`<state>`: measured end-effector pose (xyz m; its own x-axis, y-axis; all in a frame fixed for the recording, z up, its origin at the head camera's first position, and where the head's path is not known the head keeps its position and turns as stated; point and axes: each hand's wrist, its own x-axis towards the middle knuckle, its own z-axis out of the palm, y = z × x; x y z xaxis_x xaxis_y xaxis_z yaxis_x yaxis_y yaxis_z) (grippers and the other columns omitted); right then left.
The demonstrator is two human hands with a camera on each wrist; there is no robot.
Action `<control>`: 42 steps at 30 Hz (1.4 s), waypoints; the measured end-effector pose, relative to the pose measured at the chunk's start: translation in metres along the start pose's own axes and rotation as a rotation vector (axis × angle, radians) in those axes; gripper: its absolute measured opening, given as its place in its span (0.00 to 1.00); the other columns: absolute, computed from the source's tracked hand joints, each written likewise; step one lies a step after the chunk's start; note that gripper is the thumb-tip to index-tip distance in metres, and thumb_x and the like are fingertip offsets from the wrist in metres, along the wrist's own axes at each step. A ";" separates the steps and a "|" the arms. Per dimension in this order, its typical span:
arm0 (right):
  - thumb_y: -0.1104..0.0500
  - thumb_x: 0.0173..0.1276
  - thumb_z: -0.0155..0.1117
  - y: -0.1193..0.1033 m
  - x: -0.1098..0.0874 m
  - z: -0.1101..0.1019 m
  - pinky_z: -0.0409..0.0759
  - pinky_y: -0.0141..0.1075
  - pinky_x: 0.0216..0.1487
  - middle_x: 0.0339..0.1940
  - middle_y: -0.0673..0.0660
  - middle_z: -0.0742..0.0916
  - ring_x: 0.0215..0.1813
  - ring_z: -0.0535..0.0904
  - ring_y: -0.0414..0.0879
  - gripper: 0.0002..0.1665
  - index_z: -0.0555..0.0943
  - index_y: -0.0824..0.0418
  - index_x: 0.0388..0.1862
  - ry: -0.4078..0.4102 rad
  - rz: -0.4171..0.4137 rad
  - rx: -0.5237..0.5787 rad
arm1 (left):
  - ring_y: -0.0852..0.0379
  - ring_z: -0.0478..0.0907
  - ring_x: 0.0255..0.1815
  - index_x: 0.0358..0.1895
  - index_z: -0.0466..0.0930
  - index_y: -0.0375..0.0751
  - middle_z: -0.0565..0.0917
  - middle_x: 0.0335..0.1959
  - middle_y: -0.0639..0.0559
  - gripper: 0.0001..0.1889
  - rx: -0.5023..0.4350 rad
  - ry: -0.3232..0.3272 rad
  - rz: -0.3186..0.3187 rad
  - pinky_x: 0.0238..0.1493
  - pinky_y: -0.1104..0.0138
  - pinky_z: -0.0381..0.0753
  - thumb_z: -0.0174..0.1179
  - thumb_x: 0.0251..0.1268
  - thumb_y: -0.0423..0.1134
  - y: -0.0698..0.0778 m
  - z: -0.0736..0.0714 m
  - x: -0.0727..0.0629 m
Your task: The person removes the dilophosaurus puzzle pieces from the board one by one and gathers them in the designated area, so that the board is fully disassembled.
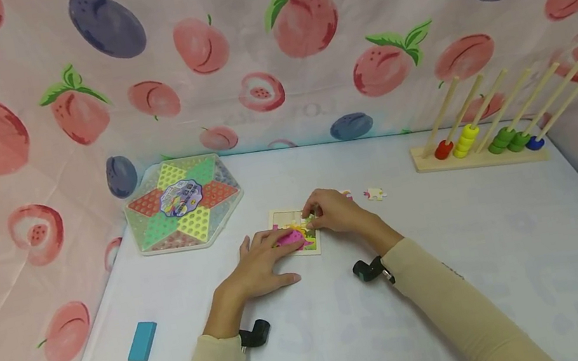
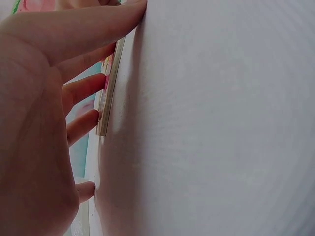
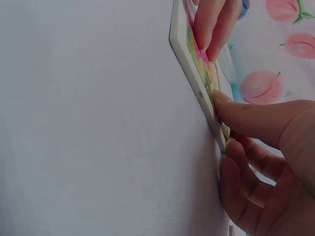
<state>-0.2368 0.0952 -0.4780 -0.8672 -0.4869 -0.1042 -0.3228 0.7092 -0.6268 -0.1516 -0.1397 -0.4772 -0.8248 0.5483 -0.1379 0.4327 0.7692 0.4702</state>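
A small jigsaw puzzle in a wooden tray lies on the table, with a pink and yellow-green picture partly filled in; bare wood shows along its far side. My left hand rests its outstretched fingertips on the pink part, thumb spread to the near side. At the tray's right side, my right hand pinches a small puzzle piece between thumb and index finger; the fingers mostly hide the piece. In the right wrist view, the thumb sits over the tray edge and the other fingers curl beside it.
Beyond the right hand lie loose puzzle pieces, one partly hidden. A Chinese checkers board is at the back left, a blue block at the front left. A wooden bead-and-peg rack stands back right, near the fruit-print cloth.
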 end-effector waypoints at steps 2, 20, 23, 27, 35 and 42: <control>0.57 0.64 0.75 0.000 0.000 0.000 0.76 0.35 0.47 0.44 0.54 0.86 0.43 0.77 0.45 0.11 0.88 0.56 0.45 0.003 0.007 -0.003 | 0.42 0.53 0.82 0.73 0.72 0.64 0.63 0.81 0.52 0.36 0.002 0.000 -0.001 0.75 0.27 0.42 0.71 0.60 0.55 0.000 0.000 0.000; 0.60 0.62 0.77 0.000 0.001 -0.001 0.80 0.35 0.46 0.43 0.56 0.88 0.42 0.83 0.44 0.15 0.88 0.58 0.48 -0.002 0.034 0.091 | 0.43 0.53 0.82 0.74 0.71 0.65 0.62 0.82 0.54 0.36 0.006 -0.014 -0.010 0.76 0.27 0.42 0.70 0.61 0.57 -0.001 0.002 0.001; 0.60 0.61 0.78 0.002 0.000 -0.004 0.82 0.33 0.45 0.46 0.57 0.88 0.43 0.85 0.45 0.17 0.88 0.58 0.49 0.016 0.042 0.130 | 0.43 0.52 0.82 0.74 0.71 0.66 0.62 0.82 0.54 0.36 0.008 -0.015 -0.014 0.76 0.27 0.42 0.70 0.61 0.57 0.000 0.002 0.001; 0.61 0.62 0.76 0.005 -0.004 -0.013 0.83 0.32 0.42 0.54 0.58 0.88 0.44 0.86 0.46 0.18 0.87 0.58 0.52 0.047 0.057 0.188 | 0.43 0.52 0.82 0.74 0.70 0.66 0.62 0.82 0.55 0.36 0.011 -0.017 -0.017 0.76 0.27 0.42 0.70 0.61 0.57 0.000 0.001 0.001; 0.66 0.69 0.66 0.011 -0.019 -0.044 0.88 0.39 0.38 0.60 0.62 0.84 0.44 0.86 0.51 0.20 0.83 0.64 0.59 0.107 0.020 0.260 | 0.42 0.52 0.82 0.74 0.70 0.66 0.62 0.82 0.55 0.36 0.010 -0.016 -0.020 0.77 0.28 0.41 0.70 0.61 0.56 -0.001 0.001 0.002; 0.63 0.73 0.61 0.022 -0.043 -0.073 0.89 0.43 0.44 0.62 0.63 0.83 0.53 0.82 0.55 0.19 0.80 0.63 0.62 0.185 0.084 0.283 | 0.42 0.52 0.82 0.74 0.70 0.66 0.62 0.82 0.54 0.37 0.002 -0.014 -0.018 0.77 0.28 0.40 0.70 0.60 0.56 -0.002 0.002 0.002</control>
<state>-0.2342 0.1687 -0.4312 -0.9486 -0.3140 -0.0393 -0.1520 0.5611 -0.8137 -0.1530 -0.1392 -0.4802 -0.8275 0.5387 -0.1586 0.4184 0.7798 0.4656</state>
